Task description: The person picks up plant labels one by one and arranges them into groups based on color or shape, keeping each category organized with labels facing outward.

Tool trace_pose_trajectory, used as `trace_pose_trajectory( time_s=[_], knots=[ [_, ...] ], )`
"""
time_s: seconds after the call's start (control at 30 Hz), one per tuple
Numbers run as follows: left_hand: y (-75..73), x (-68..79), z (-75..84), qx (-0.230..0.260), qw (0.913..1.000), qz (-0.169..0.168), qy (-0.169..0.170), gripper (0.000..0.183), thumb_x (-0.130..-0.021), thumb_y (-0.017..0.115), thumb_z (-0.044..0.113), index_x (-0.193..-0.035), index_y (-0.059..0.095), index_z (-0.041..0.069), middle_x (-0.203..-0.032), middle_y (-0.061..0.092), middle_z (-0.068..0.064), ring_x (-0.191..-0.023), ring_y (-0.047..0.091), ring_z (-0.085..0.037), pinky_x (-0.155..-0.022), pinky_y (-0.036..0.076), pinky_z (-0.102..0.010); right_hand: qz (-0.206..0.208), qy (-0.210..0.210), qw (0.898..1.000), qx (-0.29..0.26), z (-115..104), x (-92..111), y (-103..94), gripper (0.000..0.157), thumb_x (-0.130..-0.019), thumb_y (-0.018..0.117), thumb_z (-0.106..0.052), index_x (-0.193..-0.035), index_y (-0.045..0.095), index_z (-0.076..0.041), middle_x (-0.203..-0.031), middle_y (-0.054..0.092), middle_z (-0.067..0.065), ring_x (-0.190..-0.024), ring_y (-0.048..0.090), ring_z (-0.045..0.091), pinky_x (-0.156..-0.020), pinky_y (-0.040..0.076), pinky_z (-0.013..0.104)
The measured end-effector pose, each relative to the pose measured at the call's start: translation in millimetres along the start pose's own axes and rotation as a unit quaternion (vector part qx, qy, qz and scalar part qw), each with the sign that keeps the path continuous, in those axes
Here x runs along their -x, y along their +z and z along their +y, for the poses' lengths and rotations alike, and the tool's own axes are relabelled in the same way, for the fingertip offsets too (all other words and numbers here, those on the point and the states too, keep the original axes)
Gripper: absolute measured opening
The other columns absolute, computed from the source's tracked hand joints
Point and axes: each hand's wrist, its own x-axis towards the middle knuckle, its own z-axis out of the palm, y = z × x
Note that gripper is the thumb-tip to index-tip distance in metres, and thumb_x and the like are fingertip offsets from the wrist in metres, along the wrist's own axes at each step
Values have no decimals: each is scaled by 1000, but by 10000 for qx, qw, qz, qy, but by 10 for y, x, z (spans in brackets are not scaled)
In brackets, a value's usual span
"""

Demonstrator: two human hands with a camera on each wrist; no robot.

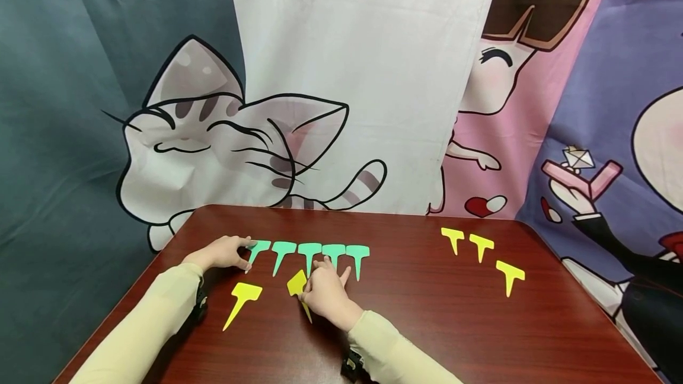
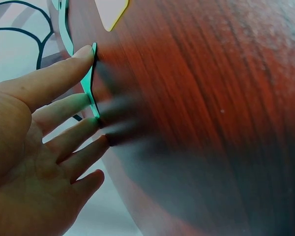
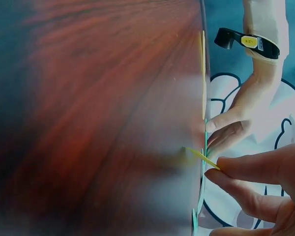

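With clock directions read in the head view from the right hand [image 1: 326,290], a yellow tag [image 1: 296,282] shaped like a T is gripped by it, the wide head being turned toward ten o'clock and the pointed stem toward seven; by the right wrist view it is made clear that this tag is pinched between thumb and forefinger, and it is seen there almost edge-on and tilted, while in the head view the pinch is partly covered by the hand. A row of five green tags [image 1: 309,249] is spread from ten o'clock to between one and two; at its left end, the leftmost green tag [image 1: 261,246] is touched by the left hand [image 1: 226,252], at ten o'clock; in the left wrist view its palm is shown, with fingers spread and nearly straight, whereas only its back is offered by the head view. A second yellow tag [image 1: 245,293] is laid at nine o'clock; three further yellow tags [image 1: 482,243] are seen well apart, between two and three o'clock, on the brown table [image 1: 405,313]; whether the green row is touched by the right fingers cannot be told.
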Motion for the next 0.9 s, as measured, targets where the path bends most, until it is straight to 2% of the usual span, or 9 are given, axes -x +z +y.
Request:
trace_pose_trajectory(
  time_s=[0.3, 0.63, 0.77, 0.9],
  knots=[
    [0, -10, 2, -5, 10000, 19, 13, 67, -80, 76, 27, -139, 50, 5, -148, 34, -25, -134, 29, -50, -99, 38, -59, 115, -75, 9978, 652, -65, -33, 65, 35, -71, 81, -17, -45, 59, -14, -127, 61, 16, -135, 39, 36, -100, 10, 78],
    [5, 11, 20, 29, 10000, 12, -5, 68, -80, 76, 27, -138, 49, 4, -148, 35, -25, -134, 29, -50, -100, 37, -60, 137, -79, 9899, 1407, -185, -53, 153, 36, -68, 79, -22, -49, 50, -14, -109, 65, 8, -131, 45, 33, -100, 17, 77],
    [-3, 16, 32, 50, 10000, 22, 0, 67, -80, 76, 26, -138, 49, 4, -148, 34, -26, -134, 29, -50, -100, 37, -60, 258, -211, 9853, 1676, -244, -58, 174, 35, -66, 79, -22, -49, 50, -15, -101, 65, 6, -128, 47, 32, -98, 20, 76],
    [2, 26, 15, -23, 10000, 15, -10, 68, -81, 75, 27, -139, 49, 4, -148, 34, -25, -133, 30, -50, -99, 38, -59, 195, -151, 9829, 1825, -309, -61, 211, 32, -66, 77, -21, -49, 50, -16, -94, 65, 4, -128, 46, 32, -99, 19, 75]
  ],
)
